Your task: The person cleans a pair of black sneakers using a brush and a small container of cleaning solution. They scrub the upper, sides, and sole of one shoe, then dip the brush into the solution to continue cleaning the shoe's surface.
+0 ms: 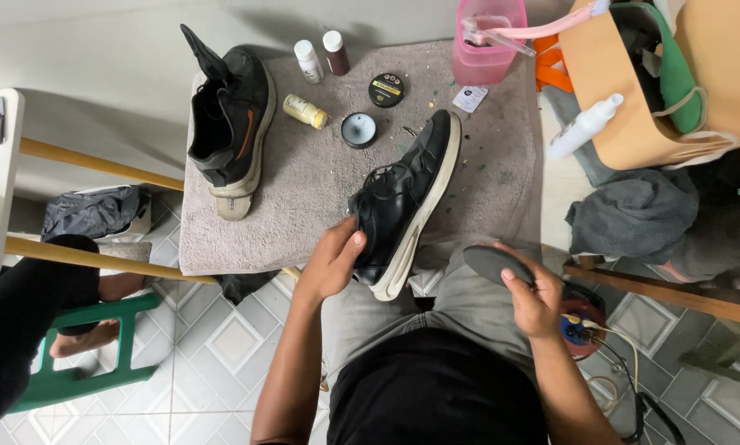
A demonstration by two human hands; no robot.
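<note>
My left hand (333, 260) grips the heel end of a black sneaker with a white sole (407, 198), which lies on its side across the front edge of a grey towel-covered table (304, 198). My right hand (533, 297) holds a dark grey insole (492, 262) above my lap, to the right of the shoe. A second black sneaker with an orange stripe (230, 124) lies on its side at the table's left end.
Behind the shoes stand three small bottles (308, 61), a closed polish tin (386, 89) and an open lid (359, 129). A pink container (487, 39) sits at the back. A tan bag (674, 82) and a white bottle (584, 125) are at the right. Someone's leg (24, 313) rests by a green stool at the left.
</note>
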